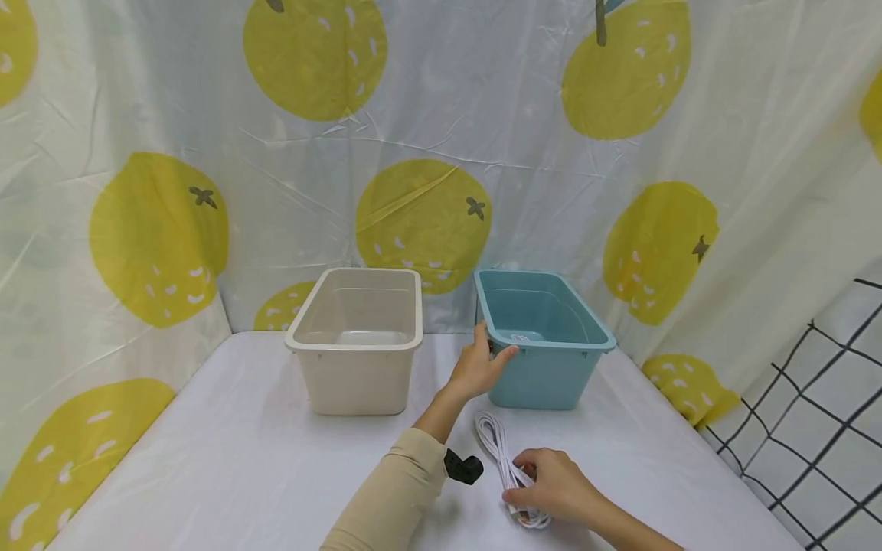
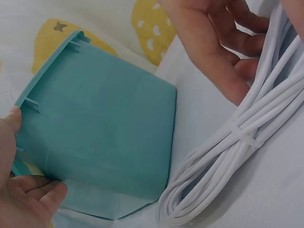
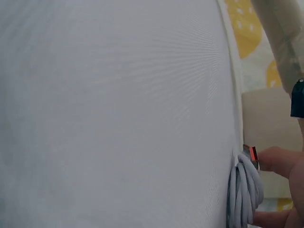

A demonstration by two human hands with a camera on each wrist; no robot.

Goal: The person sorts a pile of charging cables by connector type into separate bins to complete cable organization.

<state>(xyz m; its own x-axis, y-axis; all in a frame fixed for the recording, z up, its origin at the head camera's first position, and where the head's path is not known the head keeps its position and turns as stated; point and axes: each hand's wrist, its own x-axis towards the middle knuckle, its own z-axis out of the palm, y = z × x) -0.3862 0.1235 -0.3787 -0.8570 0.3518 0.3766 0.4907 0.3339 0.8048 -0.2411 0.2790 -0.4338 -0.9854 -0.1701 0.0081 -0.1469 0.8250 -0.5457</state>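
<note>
A coiled white cable [image 1: 494, 438], tied at its middle, lies on the table in front of the teal bin [image 1: 544, 375]. My right hand [image 1: 554, 484] grips the coil's near end between thumb and fingers. Close to that thumb, a metal plug with an orange-red inside [image 3: 251, 154] pokes out of the bundle in the right wrist view. With my left hand [image 1: 475, 367] I hold the near left corner of the teal bin, thumb at the front rim and fingers along the side. Something small and white [image 1: 519, 337] shows on the bin's floor, too little to identify.
A beige bin [image 1: 361, 383] stands left of the teal one, its visible floor bare. Behind both hangs a lemon-print curtain [image 1: 524, 168]. A black wire grid [image 1: 820, 413] leans along the right side of the white-covered table [image 1: 227, 459].
</note>
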